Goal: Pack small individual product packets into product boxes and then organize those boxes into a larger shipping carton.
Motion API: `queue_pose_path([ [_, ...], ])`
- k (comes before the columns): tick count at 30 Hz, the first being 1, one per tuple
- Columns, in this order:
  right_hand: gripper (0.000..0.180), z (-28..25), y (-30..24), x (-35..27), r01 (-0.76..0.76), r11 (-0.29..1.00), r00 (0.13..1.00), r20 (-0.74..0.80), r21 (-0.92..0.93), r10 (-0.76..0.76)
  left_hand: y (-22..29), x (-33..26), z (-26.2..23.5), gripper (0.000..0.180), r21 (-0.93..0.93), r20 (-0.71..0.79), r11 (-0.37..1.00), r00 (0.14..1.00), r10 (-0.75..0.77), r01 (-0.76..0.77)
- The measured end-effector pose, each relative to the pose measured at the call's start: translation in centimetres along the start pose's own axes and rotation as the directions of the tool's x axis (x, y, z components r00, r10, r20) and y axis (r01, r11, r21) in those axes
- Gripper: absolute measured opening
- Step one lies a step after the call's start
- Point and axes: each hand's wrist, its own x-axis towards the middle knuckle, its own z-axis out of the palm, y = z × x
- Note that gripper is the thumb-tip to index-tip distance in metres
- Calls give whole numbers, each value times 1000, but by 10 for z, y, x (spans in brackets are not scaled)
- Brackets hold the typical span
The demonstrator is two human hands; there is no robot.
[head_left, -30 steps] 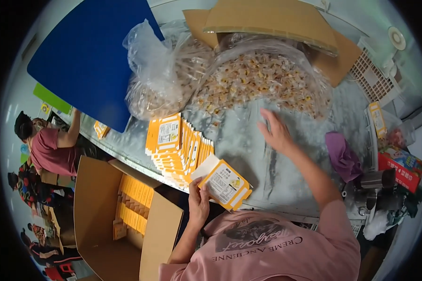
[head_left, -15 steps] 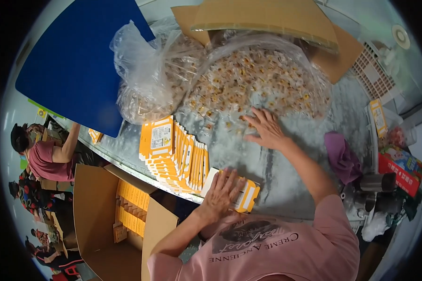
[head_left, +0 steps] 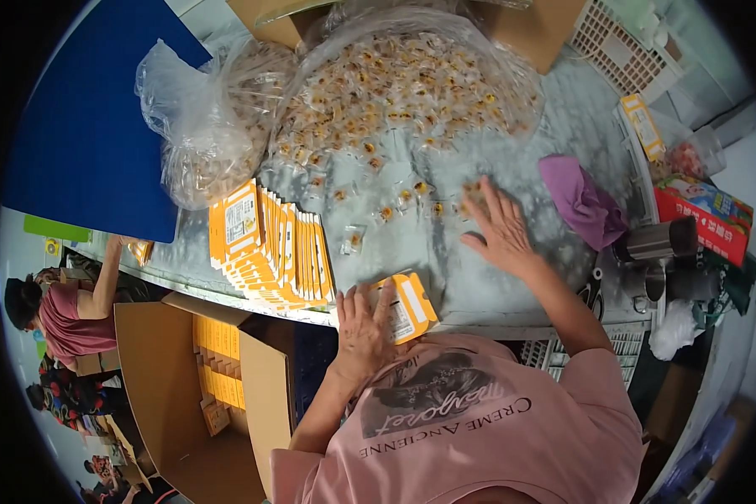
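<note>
From the head camera, looking down: the left hand [head_left: 363, 323] lies flat on a small yellow box [head_left: 407, 307] at the near edge of the grey table [head_left: 512, 286]. The fingers are spread over the box, not curled around it, so the hand presses it down more than it grips it. That looks like a way to keep the little box from sliding off the edge.

The right hand [head_left: 500, 227] is stretched out farther up the table, open and flat, with the fingers spread wide. It holds nothing. Its fingertips are just beside a few loose wrapped candies [head_left: 412, 197] that lie scattered on the table. The candies seem to have spilled out of the big clear bag [head_left: 403, 80] above them, which is full of the same sweets (a second, crumpled bag [head_left: 206, 126] sits to its left).

Left of the box stands a row of flat yellow boxes [head_left: 269, 248], leaning one against the next like books, so they are easy to take one at a time. Below the table edge an open cardboard carton [head_left: 185, 378] has yellow packs stacked inside. A purple cloth [head_left: 580, 197] lies to the right, near a metal cup [head_left: 655, 239]. Another person in a pink shirt [head_left: 67, 311] works far off to the left.
</note>
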Motion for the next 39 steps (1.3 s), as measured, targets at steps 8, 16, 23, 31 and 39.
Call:
queue_pose_path([
  [8,54,17,-7,-23,-37,892,971,-196,451,139,1,-22,8,109,38,-82,993,990,-111,115],
  [16,29,-1,51,-43,-80,565,811,-277,821,516,-1,-25,7,106,69,-59,987,988,-144,148],
  [23,55,-7,-7,-20,10,875,970,-217,484,108,2,-26,9,106,56,-84,987,985,-148,153],
  [31,54,17,-9,-32,150,976,981,-142,155,-128,-1,-29,12,106,33,-79,986,984,-159,162],
  [39,65,-8,-38,2,142,951,988,-105,273,-117,-2,-29,12,106,10,-98,989,985,-145,147],
])
